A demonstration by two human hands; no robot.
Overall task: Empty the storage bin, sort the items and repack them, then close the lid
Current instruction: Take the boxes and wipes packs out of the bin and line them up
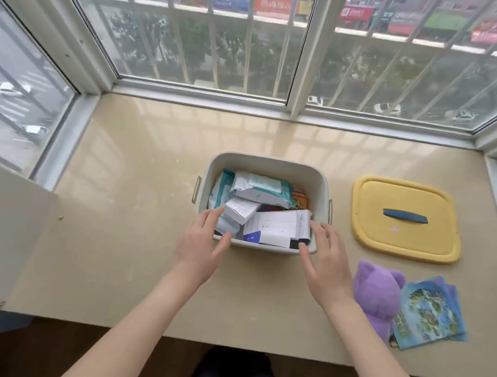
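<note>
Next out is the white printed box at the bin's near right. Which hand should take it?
Right, probably. The right hand hovers beside the white printed box, and the purple plush lies on that side; the left hand is at the other near corner of the bin.

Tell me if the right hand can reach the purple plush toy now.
Likely yes: the right hand is open and empty, and the purple plush toy lies beside its wrist, nothing between.
</note>
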